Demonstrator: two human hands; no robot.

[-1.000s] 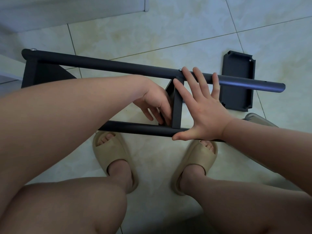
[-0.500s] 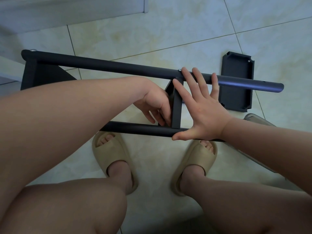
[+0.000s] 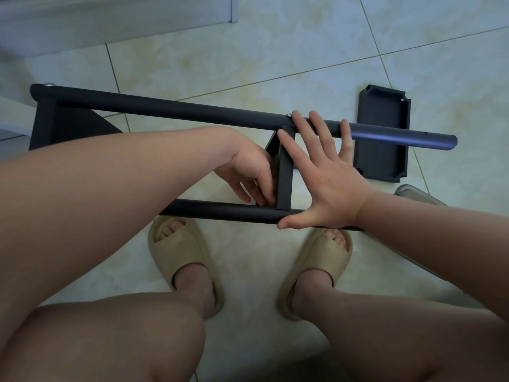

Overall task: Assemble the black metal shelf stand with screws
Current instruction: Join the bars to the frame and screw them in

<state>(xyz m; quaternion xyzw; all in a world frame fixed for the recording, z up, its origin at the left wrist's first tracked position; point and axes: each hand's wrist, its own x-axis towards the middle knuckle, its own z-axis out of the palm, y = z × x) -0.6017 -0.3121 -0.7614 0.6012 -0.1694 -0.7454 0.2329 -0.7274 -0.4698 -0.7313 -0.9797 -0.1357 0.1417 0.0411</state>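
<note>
Cream marbled floor tiles [image 3: 275, 51] carry everything we look down on. Across them, in front of our knees, the black metal shelf stand [image 3: 68, 125] lies on its side: a far round tube [image 3: 399, 135] and a near round tube [image 3: 220, 210] joined by a short flat black crosspiece [image 3: 285, 172]. Beyond its right end, a loose black rectangular metal tray [image 3: 382, 128] lies flat on the tiles. Our beige foam slides [image 3: 179, 252] stand just under the near tube.

Our right hand [image 3: 325, 183] is spread flat across the frame just right of the crosspiece. Its straight fingers [image 3: 303, 128] reach over the far tube and its thumb lies along the near tube. Our left hand [image 3: 248, 172] curls its fingers down against the crosspiece's left face, with the tips at the joint with the near tube. We cannot tell whether they pinch anything. A small silver screw head [image 3: 289, 114] sits on the far tube, just beside one right fingertip.
</note>
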